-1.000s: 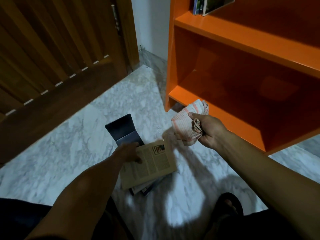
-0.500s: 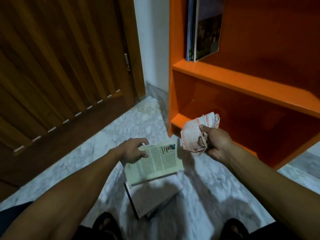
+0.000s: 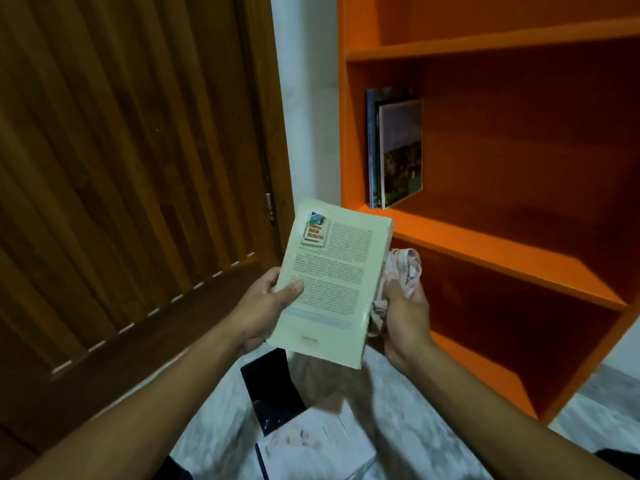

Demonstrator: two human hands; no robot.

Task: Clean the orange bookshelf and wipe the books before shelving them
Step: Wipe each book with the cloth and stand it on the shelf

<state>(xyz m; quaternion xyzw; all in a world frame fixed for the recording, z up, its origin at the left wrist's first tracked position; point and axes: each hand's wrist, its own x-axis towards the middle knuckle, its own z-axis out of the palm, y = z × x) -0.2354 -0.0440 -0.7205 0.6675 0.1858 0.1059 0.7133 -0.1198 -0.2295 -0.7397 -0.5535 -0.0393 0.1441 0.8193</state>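
Observation:
My left hand [image 3: 266,306] grips a pale cream paperback [image 3: 332,282] by its left edge, back cover up, raised in front of the orange bookshelf [image 3: 485,247]. My right hand [image 3: 405,313] holds a crumpled pinkish cloth [image 3: 403,271] against the book's right edge. A few books [image 3: 396,150] stand upright at the left end of the middle shelf. More books lie on the marble floor below: a white one [image 3: 311,448] and a black one [image 3: 273,389].
A brown slatted wooden door [image 3: 131,168] fills the left side. A strip of white wall [image 3: 308,98] separates it from the shelf. The lower shelf compartment [image 3: 502,341] holds nothing visible. Grey marble floor [image 3: 398,427] runs underneath.
My left hand lifted the cream book off the floor pile up to shelf height. My right hand brought the cloth against the book's right edge. The view tilted upward.

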